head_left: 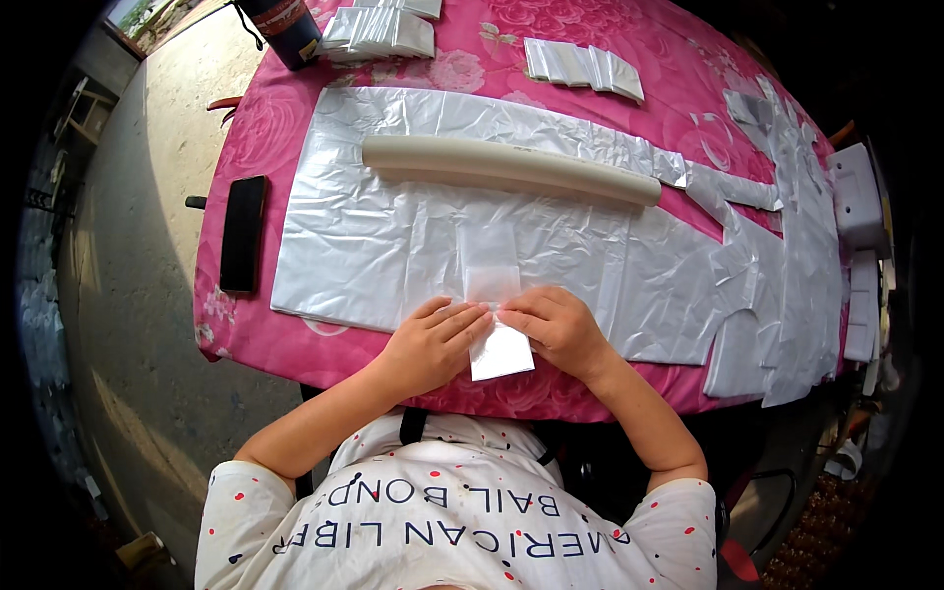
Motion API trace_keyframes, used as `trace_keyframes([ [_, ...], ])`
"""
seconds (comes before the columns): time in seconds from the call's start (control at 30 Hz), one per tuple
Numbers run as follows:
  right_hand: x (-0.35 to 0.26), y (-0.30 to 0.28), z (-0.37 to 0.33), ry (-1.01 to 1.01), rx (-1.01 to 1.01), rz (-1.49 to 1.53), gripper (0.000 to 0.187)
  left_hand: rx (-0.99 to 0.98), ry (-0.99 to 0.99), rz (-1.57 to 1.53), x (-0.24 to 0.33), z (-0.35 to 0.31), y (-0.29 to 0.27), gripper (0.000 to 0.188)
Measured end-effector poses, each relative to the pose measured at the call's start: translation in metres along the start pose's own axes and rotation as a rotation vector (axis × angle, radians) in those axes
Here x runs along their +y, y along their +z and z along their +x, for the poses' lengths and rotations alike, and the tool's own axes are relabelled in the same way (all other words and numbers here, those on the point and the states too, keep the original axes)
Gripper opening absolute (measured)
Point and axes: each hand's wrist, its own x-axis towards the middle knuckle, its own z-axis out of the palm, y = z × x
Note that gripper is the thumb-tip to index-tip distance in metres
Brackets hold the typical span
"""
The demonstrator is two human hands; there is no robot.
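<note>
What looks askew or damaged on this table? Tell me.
Nothing is spilled or broken. The large plastic sheet is wrinkled, and the cut plastic pieces at the right lie in an untidy overlapping heap. The left hand and right hand press a small folded plastic strip.

The scene is viewed from a single head-worn fisheye camera, aimed steeply down at the near counter (295,128) edge, close above.
</note>
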Motion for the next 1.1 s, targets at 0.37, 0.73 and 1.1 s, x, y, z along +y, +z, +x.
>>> trace_keyframes([
  [0.37, 0.005, -0.008, 0.033, 0.789, -0.107, 0.338, 0.021, 0.158, -0.552, -0.445, -0.012, 0.025, 0.001, 0.058],
  [0.73, 0.023, -0.011, 0.058, 1.125, -0.418, 0.434, 0.026, -0.100, -0.642, -0.140, -0.004, 0.049, -0.039, 0.071],
  [1.1, 0.027, -0.009, 0.058, 1.120, -0.422, 0.472, 0.026, -0.085, -0.336, 0.117, 0.001, 0.049, 0.022, 0.111],
])
